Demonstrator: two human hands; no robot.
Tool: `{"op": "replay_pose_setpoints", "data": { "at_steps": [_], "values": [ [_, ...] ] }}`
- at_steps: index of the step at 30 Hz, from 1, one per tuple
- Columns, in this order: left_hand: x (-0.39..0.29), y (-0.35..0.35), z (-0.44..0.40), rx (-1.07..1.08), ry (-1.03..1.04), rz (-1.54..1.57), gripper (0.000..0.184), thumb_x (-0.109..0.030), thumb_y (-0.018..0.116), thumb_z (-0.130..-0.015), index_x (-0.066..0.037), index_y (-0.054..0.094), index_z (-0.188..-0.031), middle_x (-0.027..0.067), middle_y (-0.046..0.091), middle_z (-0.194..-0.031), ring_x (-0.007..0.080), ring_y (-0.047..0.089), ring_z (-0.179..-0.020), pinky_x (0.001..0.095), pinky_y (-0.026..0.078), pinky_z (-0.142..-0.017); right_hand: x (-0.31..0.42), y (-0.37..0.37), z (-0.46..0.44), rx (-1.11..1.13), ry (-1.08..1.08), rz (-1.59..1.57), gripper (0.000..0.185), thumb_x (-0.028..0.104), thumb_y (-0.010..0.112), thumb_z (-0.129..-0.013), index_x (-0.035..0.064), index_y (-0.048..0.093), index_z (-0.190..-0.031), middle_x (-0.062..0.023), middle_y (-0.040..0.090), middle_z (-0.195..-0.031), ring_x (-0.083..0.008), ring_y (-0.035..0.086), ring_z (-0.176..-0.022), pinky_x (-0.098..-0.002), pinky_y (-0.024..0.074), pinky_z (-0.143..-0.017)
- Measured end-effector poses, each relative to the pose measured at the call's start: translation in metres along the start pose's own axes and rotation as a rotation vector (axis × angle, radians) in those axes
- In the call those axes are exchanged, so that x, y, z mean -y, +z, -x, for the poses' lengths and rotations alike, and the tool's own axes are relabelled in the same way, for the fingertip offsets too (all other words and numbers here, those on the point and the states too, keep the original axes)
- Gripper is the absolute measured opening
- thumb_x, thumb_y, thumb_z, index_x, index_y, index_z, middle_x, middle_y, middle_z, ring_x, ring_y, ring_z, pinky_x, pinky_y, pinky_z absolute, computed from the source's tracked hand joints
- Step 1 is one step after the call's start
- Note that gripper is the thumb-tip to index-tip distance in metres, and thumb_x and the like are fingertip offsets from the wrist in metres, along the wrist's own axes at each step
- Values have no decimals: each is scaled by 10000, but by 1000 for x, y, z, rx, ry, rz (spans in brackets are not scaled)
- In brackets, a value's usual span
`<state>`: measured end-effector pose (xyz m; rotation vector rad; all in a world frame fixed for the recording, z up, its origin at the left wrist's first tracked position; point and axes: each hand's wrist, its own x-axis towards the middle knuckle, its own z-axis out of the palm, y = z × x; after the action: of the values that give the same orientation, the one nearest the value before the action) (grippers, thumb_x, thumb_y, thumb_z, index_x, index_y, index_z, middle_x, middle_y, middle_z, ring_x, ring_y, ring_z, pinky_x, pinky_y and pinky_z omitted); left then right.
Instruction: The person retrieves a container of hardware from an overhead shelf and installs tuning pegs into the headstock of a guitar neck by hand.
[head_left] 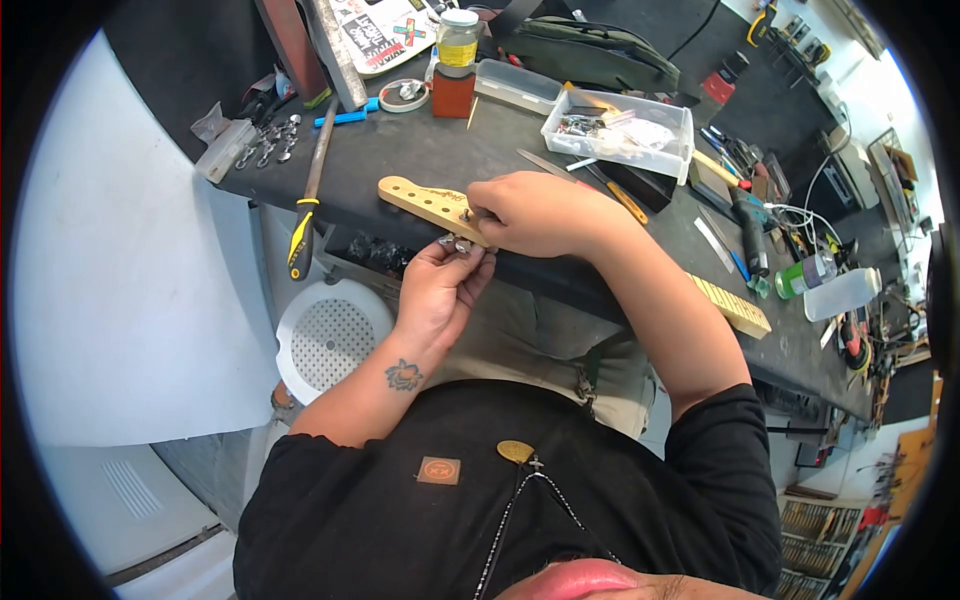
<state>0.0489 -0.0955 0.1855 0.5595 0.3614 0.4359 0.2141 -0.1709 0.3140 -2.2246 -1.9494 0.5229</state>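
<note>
A light wooden guitar neck (735, 306) lies along the bench's front edge, its middle hidden under my right forearm. Its headstock (408, 193) has a row of holes, with a metal post (466, 214) standing up through one. My right hand (530, 213) is closed over the neck beside the headstock; its fingertips are partly hidden. From below, my left hand (440, 285) pinches a silver tuning machine (461, 247) against the underside of the headstock. Several more silver tuning machines (268, 142) lie on the bench at the left.
A yellow-black handled file (303, 235) overhangs the bench edge. Behind are a jar (458, 40) on a red-brown block, a clear parts box (675, 140) and an orange-handled tool (628, 203). Bottles (843, 294) and a drill-like tool (750, 230) stand right. A white perforated stool (333, 340) is below.
</note>
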Motion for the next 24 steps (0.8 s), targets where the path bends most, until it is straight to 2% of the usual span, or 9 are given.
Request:
{"op": "replay_pose_setpoints", "data": {
  "at_steps": [6,9,14,15,18,21,24],
  "values": [
    [0,1,1,-21,12,-24,150,-1,693,-1025,0,668,-1173,69,732,-1095,167,734,-985,304,644,-907,16,2,1,-27,78,146,273,252,591,-979,-3,664,-1042,-204,741,-951,-417,715,-938,-524,544,-848],
    [-1,4,3,-20,5,-75,155,-3,696,-1021,6,664,-1173,75,731,-1091,173,735,-992,308,642,-907,18,6,1,-24,92,213,346,324,607,-1001,20,717,-1122,-185,775,-998,-388,747,-966,-506,537,-875],
    [-13,-2,7,29,-38,-260,174,-6,678,-1014,20,679,-1186,115,752,-1100,207,750,-973,336,644,-889,7,15,1,-88,62,191,327,321,597,-1005,17,704,-1055,-174,769,-954,-379,741,-958,-502,522,-868],
    [-17,-5,9,36,-50,-275,175,-30,665,-1022,23,683,-1187,128,758,-1100,216,754,-963,343,644,-886,4,19,2,-119,43,188,324,323,597,-1004,17,701,-1034,-172,766,-944,-378,738,-956,-504,521,-865],
    [-26,-16,15,39,-92,-274,210,-107,629,-1045,32,690,-1190,161,772,-1093,238,763,-936,360,645,-872,0,35,9,-280,-48,143,203,210,633,-942,11,631,-903,-182,718,-865,-403,693,-863,-516,526,-832],
    [-25,-27,19,-9,-114,-200,265,-190,610,-1065,34,688,-1183,176,777,-1072,240,763,-916,359,641,-841,-4,46,10,-365,-126,53,163,165,643,-926,15,595,-883,-183,696,-866,-403,666,-864,-516,517,-837],
    [-22,-33,20,-66,-111,-201,285,-246,622,-1077,19,694,-1153,168,782,-1043,225,756,-883,338,623,-775,-5,51,16,-432,-118,-77,195,178,634,-918,-14,646,-952,-209,705,-902,-422,665,-912,-518,525,-848]
  ]
}}
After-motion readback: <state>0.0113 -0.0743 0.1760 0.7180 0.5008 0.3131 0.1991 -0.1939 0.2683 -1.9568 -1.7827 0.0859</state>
